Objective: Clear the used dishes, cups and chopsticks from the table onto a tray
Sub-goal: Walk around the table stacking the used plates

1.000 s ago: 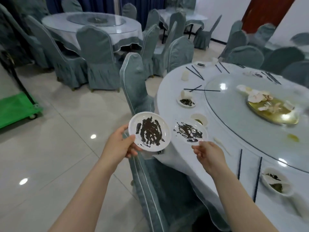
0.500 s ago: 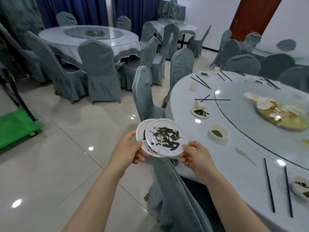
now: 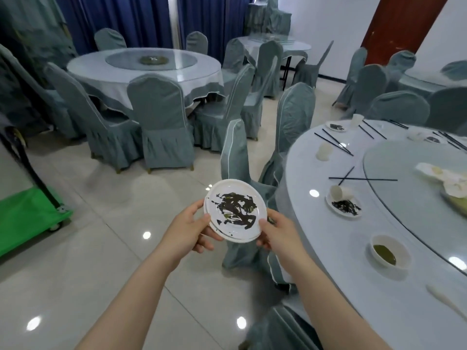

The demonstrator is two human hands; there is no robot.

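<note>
At far left we see a green cart point(image 3: 27, 213) on the tiled floor. Our left hand point(image 3: 188, 229) grips the left rim of two stacked plates point(image 3: 235, 210), thumb curled over the top edge and fingers underneath. The top plate is smeared with dark sauce; of the lower one only a sliver of rim shows. Our right hand point(image 3: 275, 232) pinches the right rim of the same stack, thumb on top. The stack is held in the air over the floor, in front of a covered chair point(image 3: 236, 157) and left of the table point(image 3: 316, 248).

On the table, moving rightward, we count two upright cups: one point(image 3: 324, 150) near the edge, another point(image 3: 357, 120) farther back. A third cup point(image 3: 340, 192) lies tipped on a saucer point(image 3: 345, 207) streaked with dark sauce. Nearer us, a bowl point(image 3: 388, 253) holds a pool of green sauce. Two black chopsticks point(image 3: 364, 178) lie crossed by the glass turntable point(image 3: 404, 198), another pair point(image 3: 333, 142) behind them. A spoon point(image 3: 444, 301) rests at the near edge. A small sauced dish point(image 3: 337, 126) sits at the back.
</note>
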